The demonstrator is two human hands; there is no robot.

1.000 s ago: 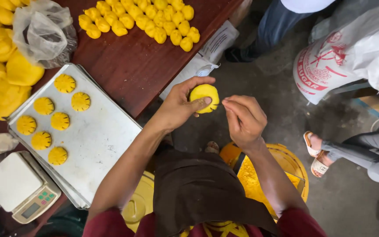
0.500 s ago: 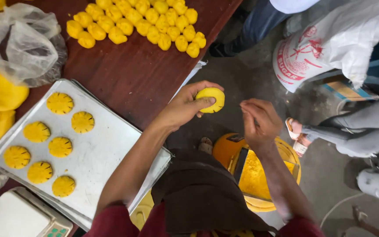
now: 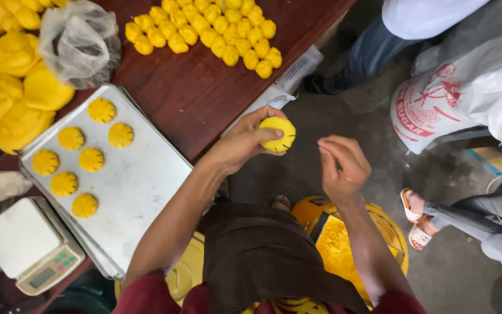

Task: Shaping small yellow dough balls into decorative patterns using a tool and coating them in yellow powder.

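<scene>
My left hand (image 3: 245,142) grips a round yellow dough ball (image 3: 278,134) with short dark cuts along its edge, held out past the table's edge. My right hand (image 3: 344,166) hovers just right of the ball, fingers pinched on something thin that is too small to make out. A metal baking tray (image 3: 140,192) on the wooden table (image 3: 198,87) carries several flat yellow dough pieces (image 3: 91,159) with scored edges, grouped at its far left end.
A cluster of small yellow dough balls (image 3: 204,32) lies on the table's far side. Large yellow dough lumps (image 3: 21,93), a clear plastic bag (image 3: 76,43) and a white scale (image 3: 27,244) sit left. A white sack (image 3: 466,87), other people's legs and sandalled feet (image 3: 416,221) are right. A yellow container (image 3: 344,244) stands below.
My right hand has drawn a little away from the ball. The view has shifted, so the tray and table now sit further left.
</scene>
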